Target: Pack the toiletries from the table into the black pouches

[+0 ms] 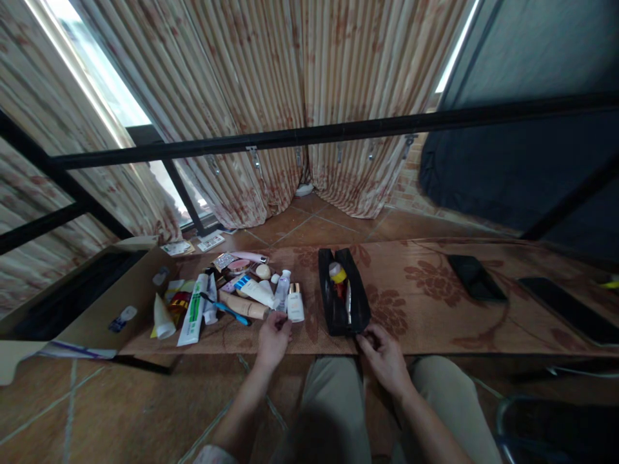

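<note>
An unzipped black toiletry bag (360,303) lies in front of me, with a yellow-and-red bottle (338,277) and a silvery packet (349,303) inside. My right hand (384,357) pinches the bag's near right corner between thumb and fingers. Left of the bag, my left hand (275,338) rests at the front of a cosmetics pile with curled fingers; whatever they may hold is hidden. Closest to it are a white bottle with a gold cap (294,304), a clear bottle (282,291) and a beige tube (244,304). A blue toothbrush (232,310) lies across the pile.
Farther left are a white-and-green toothpaste tube (193,312), a cream tube (163,319) and an open cardboard box (138,293). On the right of the cloth-covered table (309,345) lie a dark phone (476,278) and a longer black device (575,309). A dark metal bar (309,136) crosses behind.
</note>
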`<move>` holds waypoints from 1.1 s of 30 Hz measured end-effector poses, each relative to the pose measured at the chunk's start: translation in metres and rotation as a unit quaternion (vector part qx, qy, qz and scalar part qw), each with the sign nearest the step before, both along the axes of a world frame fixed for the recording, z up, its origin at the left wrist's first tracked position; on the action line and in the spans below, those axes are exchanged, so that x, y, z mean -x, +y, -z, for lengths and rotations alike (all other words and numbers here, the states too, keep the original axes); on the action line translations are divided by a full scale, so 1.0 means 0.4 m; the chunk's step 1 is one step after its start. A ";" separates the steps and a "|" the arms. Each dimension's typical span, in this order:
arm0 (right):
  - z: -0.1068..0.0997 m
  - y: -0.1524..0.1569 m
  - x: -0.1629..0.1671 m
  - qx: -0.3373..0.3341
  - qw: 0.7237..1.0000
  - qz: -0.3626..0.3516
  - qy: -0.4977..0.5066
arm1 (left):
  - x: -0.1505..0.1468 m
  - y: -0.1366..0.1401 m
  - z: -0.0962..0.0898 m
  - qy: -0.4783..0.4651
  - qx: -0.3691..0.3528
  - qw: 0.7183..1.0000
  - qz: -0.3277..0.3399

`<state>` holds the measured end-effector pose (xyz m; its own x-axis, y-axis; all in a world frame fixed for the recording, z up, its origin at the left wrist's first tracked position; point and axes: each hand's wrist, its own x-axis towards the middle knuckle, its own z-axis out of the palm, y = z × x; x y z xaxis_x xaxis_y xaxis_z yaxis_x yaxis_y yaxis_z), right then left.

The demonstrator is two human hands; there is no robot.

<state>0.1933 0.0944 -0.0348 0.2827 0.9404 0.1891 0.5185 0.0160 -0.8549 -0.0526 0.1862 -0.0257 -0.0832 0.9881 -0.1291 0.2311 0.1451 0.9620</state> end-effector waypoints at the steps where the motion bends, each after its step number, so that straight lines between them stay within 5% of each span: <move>1: -0.001 0.000 0.000 0.000 1.000 -0.001 -0.002 | 0.000 0.000 0.001 0.000 0.000 1.000 0.001; 33: -0.007 -0.002 0.002 -0.006 1.000 -0.002 0.001 | 0.002 -0.005 -0.003 0.009 -0.005 1.000 0.002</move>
<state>0.1926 0.0938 -0.0321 0.2788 0.9392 0.2006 0.5167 0.0294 -0.8556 -0.0532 0.1842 -0.0245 -0.0809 0.9896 -0.1185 0.2497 0.1353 0.9588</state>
